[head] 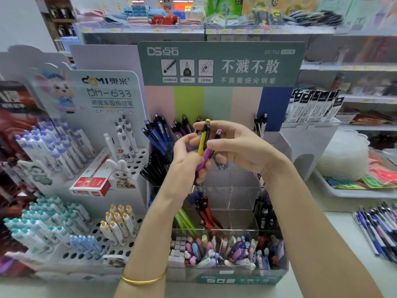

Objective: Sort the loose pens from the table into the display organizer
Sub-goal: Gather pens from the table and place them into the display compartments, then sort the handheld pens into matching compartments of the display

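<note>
Both hands meet above the clear tiered display organizer (242, 194). My left hand (184, 160) grips the lower end of a purple pen (205, 157). My right hand (234, 145) pinches a yellow pen (203, 140) with a black clip, held nearly upright and crossing the purple one. The organizer's back tier holds blue pens (158, 134) and purple pens (182, 125). Lower compartments hold green pens (184, 220), red pens (207, 214) and black pens (263, 214). Loose pens (378, 229) lie in a heap on the table at the right edge.
A white pegboard stand (90, 211) with capped pens and a red box (92, 181) stands at the left. The organizer's front bin (227, 252) is full of mixed small pens. A white tray (352, 190) with packets sits at the right, shop shelves behind.
</note>
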A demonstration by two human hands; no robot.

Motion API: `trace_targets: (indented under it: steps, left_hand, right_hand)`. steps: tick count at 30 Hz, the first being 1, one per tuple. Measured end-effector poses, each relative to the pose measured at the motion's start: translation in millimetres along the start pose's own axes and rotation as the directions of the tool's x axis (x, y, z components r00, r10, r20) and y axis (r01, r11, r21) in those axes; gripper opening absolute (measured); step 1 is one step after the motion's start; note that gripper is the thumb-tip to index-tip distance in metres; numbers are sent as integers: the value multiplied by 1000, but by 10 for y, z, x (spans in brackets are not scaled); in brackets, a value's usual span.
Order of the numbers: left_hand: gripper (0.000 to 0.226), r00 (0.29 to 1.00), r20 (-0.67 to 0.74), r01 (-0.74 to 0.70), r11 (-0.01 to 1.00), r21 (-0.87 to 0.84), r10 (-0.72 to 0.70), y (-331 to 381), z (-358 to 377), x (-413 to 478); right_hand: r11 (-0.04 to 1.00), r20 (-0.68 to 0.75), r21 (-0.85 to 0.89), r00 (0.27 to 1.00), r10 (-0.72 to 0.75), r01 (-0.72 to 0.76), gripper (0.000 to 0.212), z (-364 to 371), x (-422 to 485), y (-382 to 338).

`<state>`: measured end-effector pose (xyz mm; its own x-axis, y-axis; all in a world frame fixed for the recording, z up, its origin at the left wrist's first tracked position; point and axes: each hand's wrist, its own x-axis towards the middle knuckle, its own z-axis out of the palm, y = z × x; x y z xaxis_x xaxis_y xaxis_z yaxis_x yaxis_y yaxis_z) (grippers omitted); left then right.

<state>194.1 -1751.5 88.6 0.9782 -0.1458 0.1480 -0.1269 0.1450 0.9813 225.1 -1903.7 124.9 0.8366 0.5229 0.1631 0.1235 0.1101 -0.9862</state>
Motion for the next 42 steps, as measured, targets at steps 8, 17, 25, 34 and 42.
trace_targets:
  steps: [8,17,25,34,42]
  left_hand:
    - [28,999,35,-19,999,41,18,55,-17,4]
    - [33,944,-271,-147,975,164,188,44,-78,51]
    - [32,936,-302,-138,976,166,183,15,-99,41]
    - [33,950,-278,-98,982,164,141,-40,-93,29]
    - [35,962,-244,-86,984,156,123,-64,-122,7]
  right_hand:
    - [973,-130,-202,981,-144,116,29,10,145,-34]
    - [699,-272,-684,815,-512,211,14,-45,327,-450]
    - [422,-209,-907,858,-470,10,27,-49,543,-230]
    - [204,-346,-934,880,-326,-292,42,119,680,17]
    - [333,-435,-890,804,-405,-313,37,120,566,70]
